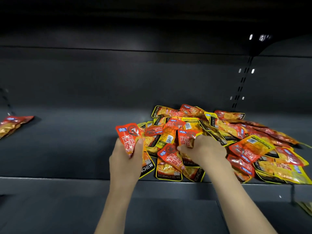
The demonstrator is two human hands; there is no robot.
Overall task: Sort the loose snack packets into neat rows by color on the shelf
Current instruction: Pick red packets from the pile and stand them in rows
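A: Snack packets (219, 141), red ones and yellow ones, lie heaped in a loose pile on the right half of the dark shelf (67, 149). They are flat, glossy foil pouches with rounded corners, crinkled and catching the light; the yellow ones carry a black border with "KONCHEW" printed along it.

B: And what do you have in your hands?

A: Your left hand (125, 159) grips a red packet (129, 137) at its lower end, thumb curled over the front, so the pouch stands up nearly upright at the left edge of the pile. Your right hand (202, 149) is down in the heap, fingers curled round a second red pouch (186, 137), with its knuckles toward you.

B: Anything sorted so far?

A: At the far left of the same shelf a small group of red packets (14, 123) lies well apart from the pile, partly cut off by the frame edge. I cannot tell how many there are.

B: And the shelf itself?

A: Matte, dark grey metal, smooth, with a flat front lip (67, 181). A slotted upright strip (241, 83) runs up the back panel on the right, above the pile.
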